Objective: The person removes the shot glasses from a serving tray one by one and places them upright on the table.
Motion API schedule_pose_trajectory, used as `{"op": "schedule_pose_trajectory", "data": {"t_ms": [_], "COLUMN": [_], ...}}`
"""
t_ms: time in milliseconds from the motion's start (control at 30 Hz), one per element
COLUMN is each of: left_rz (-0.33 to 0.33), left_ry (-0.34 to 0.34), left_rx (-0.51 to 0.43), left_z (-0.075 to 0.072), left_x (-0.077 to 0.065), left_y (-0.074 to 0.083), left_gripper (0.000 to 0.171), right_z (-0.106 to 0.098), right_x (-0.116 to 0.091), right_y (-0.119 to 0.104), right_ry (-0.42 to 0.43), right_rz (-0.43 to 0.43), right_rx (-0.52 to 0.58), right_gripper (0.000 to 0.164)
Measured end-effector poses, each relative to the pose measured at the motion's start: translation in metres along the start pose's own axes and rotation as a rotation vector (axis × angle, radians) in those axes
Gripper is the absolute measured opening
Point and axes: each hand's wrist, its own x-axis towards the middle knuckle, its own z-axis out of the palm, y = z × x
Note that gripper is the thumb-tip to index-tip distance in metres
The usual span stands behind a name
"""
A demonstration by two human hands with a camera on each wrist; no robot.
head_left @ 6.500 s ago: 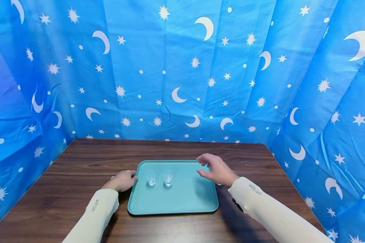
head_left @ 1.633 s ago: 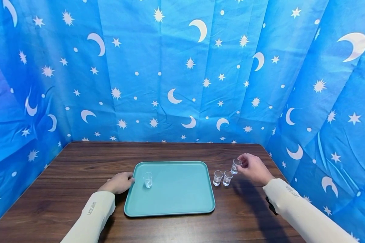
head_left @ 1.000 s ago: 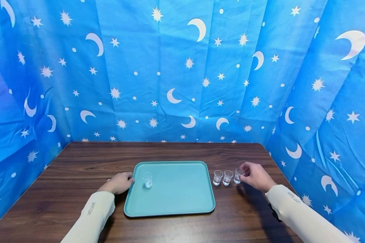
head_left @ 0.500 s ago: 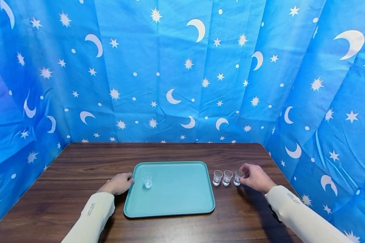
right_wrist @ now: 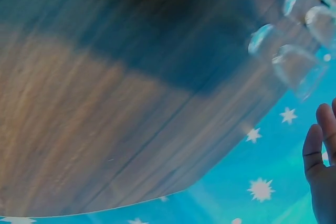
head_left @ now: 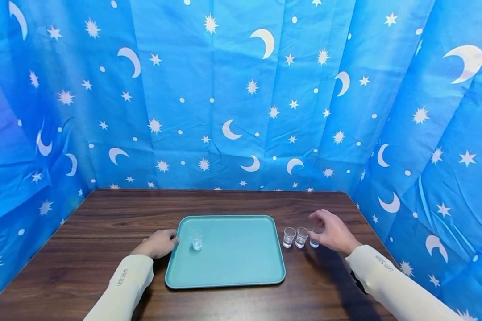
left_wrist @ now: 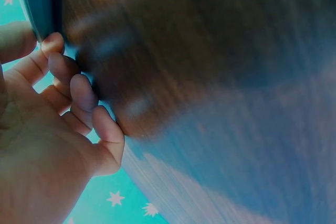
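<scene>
A turquoise tray (head_left: 233, 265) lies on the wooden table, with one clear shot glass (head_left: 197, 243) upright near its left side. My left hand (head_left: 159, 244) holds the tray's left edge; in the left wrist view the thumb and index fingertip pinch the rim (left_wrist: 46, 3). Right of the tray, three shot glasses stand in a row: a left one (head_left: 288, 239), a middle one (head_left: 301, 239) and a right one (head_left: 314, 243). My right hand (head_left: 334, 232) is at the right glass, partly hiding it, fingers spread and holding nothing. The right wrist view shows its fingers apart from that glass (right_wrist: 296, 72).
A dark wooden tabletop (head_left: 233, 203) carries everything. Blue cloth (head_left: 241, 89) with white moons and stars hangs behind it and along both sides.
A second glass has left the tray and become the right one of the row beside it. My right hand set it down, then let go and spread its fingers. The left hand stayed on the tray.
</scene>
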Motion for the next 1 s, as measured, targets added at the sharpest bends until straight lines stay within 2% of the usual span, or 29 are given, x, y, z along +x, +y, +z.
{"op": "schedule_pose_trajectory", "data": {"t_ms": [567, 1000], "left_rz": [0.006, 0.004], "left_ry": [0.003, 0.002], "left_rx": [0.0, -0.01], "left_z": [0.002, 0.001], "left_x": [0.004, 0.0], "left_y": [-0.004, -0.003], "left_gripper": [0.044, 0.04], "right_z": [0.015, 0.035], "right_x": [0.022, 0.033], "right_y": [-0.032, -0.06], "right_ry": [-0.002, -0.01], "right_rz": [-0.117, -0.158], "right_rx": [0.074, 0.125], "right_gripper": [0.033, 0.029]}}
